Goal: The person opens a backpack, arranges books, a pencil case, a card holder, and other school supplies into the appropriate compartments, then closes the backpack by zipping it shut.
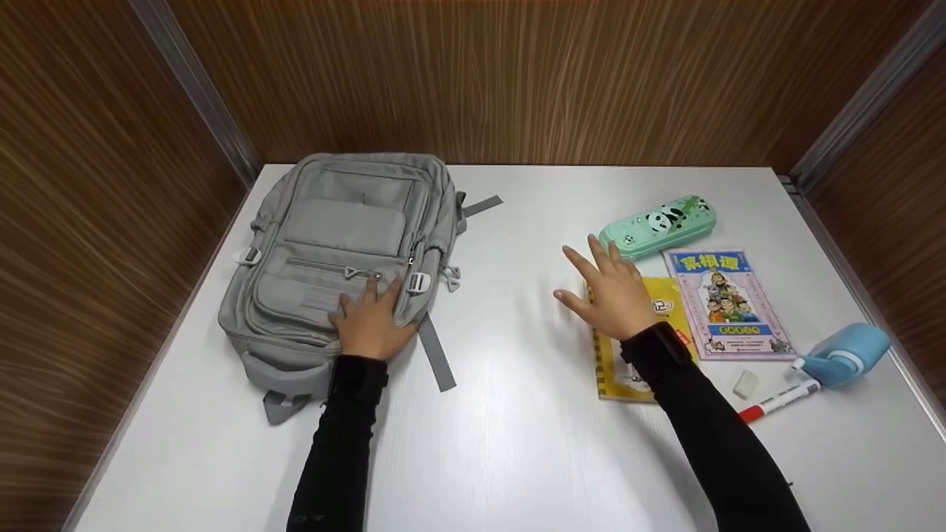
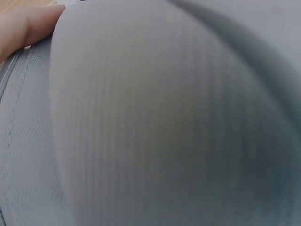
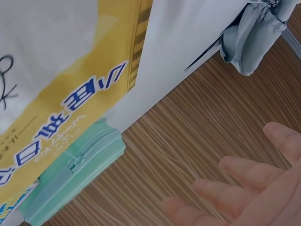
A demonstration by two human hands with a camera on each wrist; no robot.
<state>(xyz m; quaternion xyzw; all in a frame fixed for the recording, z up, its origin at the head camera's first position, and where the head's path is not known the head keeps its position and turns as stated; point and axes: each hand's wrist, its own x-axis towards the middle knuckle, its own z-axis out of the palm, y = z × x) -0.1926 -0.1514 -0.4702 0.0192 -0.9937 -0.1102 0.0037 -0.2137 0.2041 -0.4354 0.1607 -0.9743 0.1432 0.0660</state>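
Rests the left hand [image 1: 369, 321], fingers spread, on the nearer right part of the front of a gray backpack [image 1: 344, 225], with fingertips just beside a triangular zipper pull [image 1: 355, 273]. In the left wrist view, mostly blurred gray fabric, with part of a finger or thumb against it at the upper left. Holds the right hand [image 1: 613, 295] open, fingers fanned, over a yellow book [image 1: 615, 366], apart from its cover in the right wrist view. Wears black sleeves [image 1: 336, 451] down to dark bands [image 1: 658, 349] at both wrists. Has the backpack lying front up along the left edge of the white table [image 1: 502, 443], reaching to the far left corner, with gray webbing straps [image 1: 437, 355] sticking out from its right side. Just past the right fingertips, toward the far edge, a mint-green pencil case [image 1: 658, 224] with a panda on the lid. Just right of the yellow book, a pink-and-purple illustrated book [image 1: 728, 307]. By the right edge, a light-blue bottle [image 1: 850, 353]; running from near it toward the right sleeve, a red-capped white marker [image 1: 787, 397]; between marker and illustrated book, a white eraser [image 1: 746, 384]. Beyond the left, far and right edges, wood-grain panels [image 1: 480, 81].
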